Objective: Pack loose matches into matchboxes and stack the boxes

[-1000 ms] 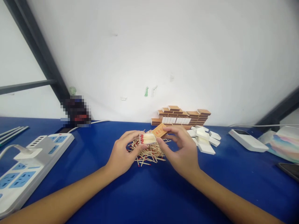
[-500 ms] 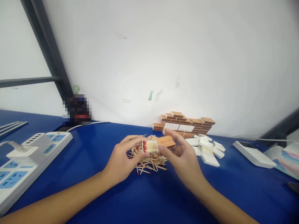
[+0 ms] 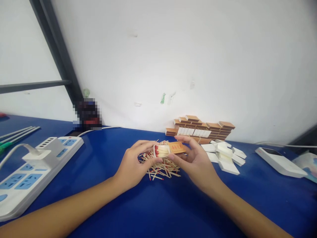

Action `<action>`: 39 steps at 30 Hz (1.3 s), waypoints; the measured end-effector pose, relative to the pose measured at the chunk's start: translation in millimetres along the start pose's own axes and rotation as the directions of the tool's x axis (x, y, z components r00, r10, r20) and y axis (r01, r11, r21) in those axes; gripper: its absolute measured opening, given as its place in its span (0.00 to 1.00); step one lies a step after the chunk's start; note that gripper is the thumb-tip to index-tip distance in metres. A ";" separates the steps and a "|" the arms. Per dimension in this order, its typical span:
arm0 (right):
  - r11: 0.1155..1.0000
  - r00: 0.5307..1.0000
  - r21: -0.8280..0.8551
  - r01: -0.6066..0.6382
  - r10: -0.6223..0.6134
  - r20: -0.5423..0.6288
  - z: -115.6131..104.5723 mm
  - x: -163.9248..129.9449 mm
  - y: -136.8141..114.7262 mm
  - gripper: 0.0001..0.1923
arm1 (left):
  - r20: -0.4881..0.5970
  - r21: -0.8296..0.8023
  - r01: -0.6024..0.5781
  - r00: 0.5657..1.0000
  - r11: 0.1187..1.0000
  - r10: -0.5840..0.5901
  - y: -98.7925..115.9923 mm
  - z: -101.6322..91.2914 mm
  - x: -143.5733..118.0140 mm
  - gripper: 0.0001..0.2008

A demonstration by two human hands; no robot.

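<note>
My left hand (image 3: pixel 135 164) grips a small white matchbox tray (image 3: pixel 162 151) by its left end, between thumb and fingers. Red-headed matches lie in the tray, heads to the left. In my right hand (image 3: pixel 195 162) is an orange-brown matchbox sleeve (image 3: pixel 177 147) with red lettering, pinched between thumb and fingers. The tray's right end meets the sleeve's left opening; how far it sits inside I cannot tell. Beneath both hands a loose heap of matches (image 3: pixel 163 170) is spread on the blue table (image 3: pixel 153 211).
Stacked matchboxes (image 3: pixel 220 132) stand against the wall behind. White trays (image 3: pixel 229 167) are piled to the right, beside a white device (image 3: pixel 279 162) with a dark screen. A power strip (image 3: pixel 47 178) with a plugged-in adapter lies at left, near several thin rods (image 3: pixel 22 132).
The sleeve has come against the tray's right end and now lines up with it; before, it was held behind and tilted. The whole view has shifted slightly.
</note>
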State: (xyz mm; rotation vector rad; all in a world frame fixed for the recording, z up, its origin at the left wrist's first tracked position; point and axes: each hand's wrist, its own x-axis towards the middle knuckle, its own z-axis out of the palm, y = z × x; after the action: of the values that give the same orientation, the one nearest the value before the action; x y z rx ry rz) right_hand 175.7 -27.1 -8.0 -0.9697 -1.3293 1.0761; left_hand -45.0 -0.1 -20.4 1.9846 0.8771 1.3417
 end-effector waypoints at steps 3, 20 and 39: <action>0.993 0.999 -0.106 0.041 -0.039 0.028 -4.1 -0.5 -0.8 0.32 | 0.011 -0.029 0.022 1.000 0.999 -0.022 -1.0 0.9 -0.2 0.19; 0.941 0.983 -0.293 0.168 -0.137 0.124 -11.8 -9.1 -11.0 0.21 | 0.104 -0.178 0.159 0.984 0.971 -0.142 4.9 0.1 5.1 0.22; 0.817 0.931 -0.476 0.325 -0.187 0.315 12.8 -37.2 -17.0 0.28 | 0.285 -0.057 0.005 0.958 0.998 0.011 10.7 4.0 -3.3 0.19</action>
State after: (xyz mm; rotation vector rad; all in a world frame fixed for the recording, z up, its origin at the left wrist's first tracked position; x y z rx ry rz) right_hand 165.4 -68.0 -0.5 -1.0187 -1.9740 0.6453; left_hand -40.0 -9.6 -15.4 2.0690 0.6925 1.0339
